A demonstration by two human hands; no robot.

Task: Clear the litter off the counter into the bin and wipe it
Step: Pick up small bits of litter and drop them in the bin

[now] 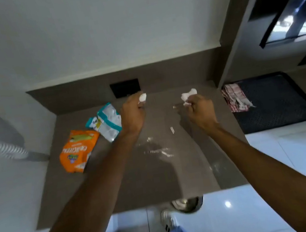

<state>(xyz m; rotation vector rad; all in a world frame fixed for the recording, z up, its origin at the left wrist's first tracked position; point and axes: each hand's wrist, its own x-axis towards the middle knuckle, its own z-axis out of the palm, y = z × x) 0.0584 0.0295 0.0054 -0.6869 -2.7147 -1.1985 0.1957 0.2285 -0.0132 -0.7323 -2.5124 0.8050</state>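
Fingers of the left hand [131, 112] pinch a white paper wad [142, 97]; right hand [200, 108] fingers clamp crumpled tissue [188, 95]. Light, soft, crushable—grab anywhere, squeeze gently.

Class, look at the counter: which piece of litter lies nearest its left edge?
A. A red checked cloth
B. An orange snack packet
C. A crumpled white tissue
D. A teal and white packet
B: the orange snack packet lies furthest left on the counter, with the teal and white packet to its right.
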